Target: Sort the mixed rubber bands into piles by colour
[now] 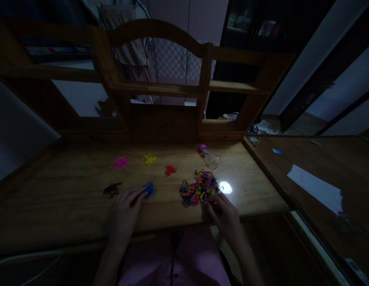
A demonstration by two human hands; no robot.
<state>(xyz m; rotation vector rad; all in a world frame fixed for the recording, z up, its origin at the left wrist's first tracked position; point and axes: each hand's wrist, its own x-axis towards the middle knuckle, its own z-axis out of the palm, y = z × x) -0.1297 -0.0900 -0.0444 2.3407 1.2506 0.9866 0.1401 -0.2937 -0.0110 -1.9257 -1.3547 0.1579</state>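
Observation:
My left hand (127, 205) is closed, thumb and forefinger brought together at the left edge of a small heap of blue rubber bands (150, 190). Over at the front right of a large mixed-colour pile of rubber bands (198, 188), my right hand (222, 210) is pinched; what its fingertips hold is too small and dark to make out. Black rubber bands (112, 190) lie left of my left hand. Farther back are separate heaps of pink (120, 163), yellow (149, 159) and red rubber bands (170, 170). One loose yellowish band (181, 167) lies beside the red heap.
A clear bottle with a pink cap (212, 158) lies behind the mixed pile. The wooden desk (68, 198) has a shelf frame (163, 89) along its back. On the lower brown surface at right rests a white paper (317, 186). The room is dim.

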